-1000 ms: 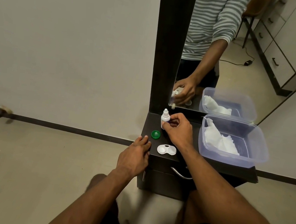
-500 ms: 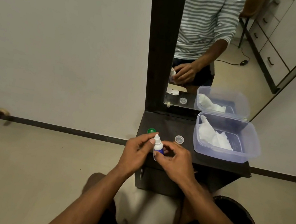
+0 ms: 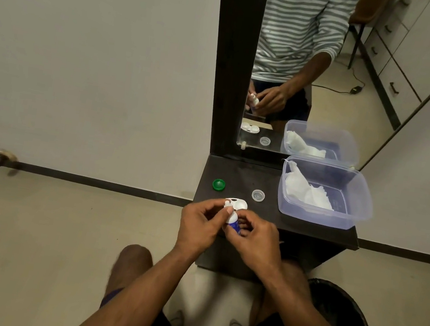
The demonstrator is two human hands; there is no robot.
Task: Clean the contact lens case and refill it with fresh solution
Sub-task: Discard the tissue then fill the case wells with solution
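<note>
A small white solution bottle (image 3: 232, 218) with a blue label is held over the front edge of the dark stand (image 3: 245, 176). My right hand (image 3: 255, 239) grips its body from the right. My left hand (image 3: 200, 224) pinches it near the nozzle. Just beyond my fingers lies the white contact lens case (image 3: 238, 203), partly hidden by the bottle tip. A green cap (image 3: 218, 184) lies to the left on the stand, and a clear cap (image 3: 258, 195) sits to the right.
A clear plastic tub (image 3: 352, 212) holding crumpled white tissue (image 3: 306, 191) stands at the stand's right. A mirror (image 3: 308, 65) rises behind, reflecting the scene. A dark bin (image 3: 347, 316) sits on the floor at lower right. My knees are below the stand.
My right hand lifted the bottle from the back of the stand and brought it to the front edge, where my left hand joined it. The clear cap now lies on the stand.
</note>
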